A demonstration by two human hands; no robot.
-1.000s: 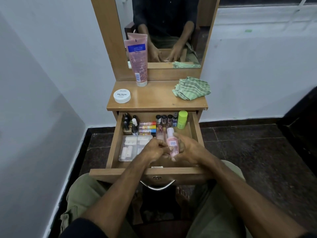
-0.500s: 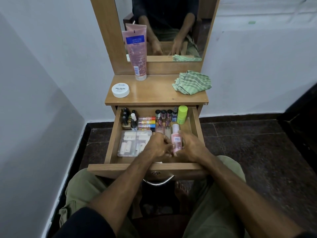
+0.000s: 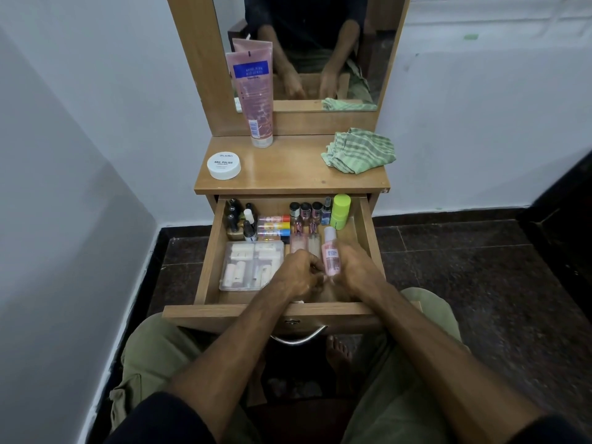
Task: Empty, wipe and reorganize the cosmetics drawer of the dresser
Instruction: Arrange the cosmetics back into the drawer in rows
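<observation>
Both hands sit in the open drawer [image 3: 209,267]; the right hand [image 3: 354,270] grips the pink bottle [image 3: 330,253], upright, cap toward 12 o'clock, while the left hand [image 3: 299,277], fingers curled, touches its base from 9 o'clock. The bottle's label is unreadable. Farther off on the table: a white jar [image 3: 223,166] reading "NAIL POLISH", a pink "Vaseline" tube [image 3: 256,91], a green checked cloth [image 3: 358,150]

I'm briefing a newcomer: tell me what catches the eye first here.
Both hands meet over the open drawer, the right hand holding a small pink bottle upright beside the left hand. On the dresser top, a tall pink tube stands against the mirror, a green cloth lying right.
</observation>
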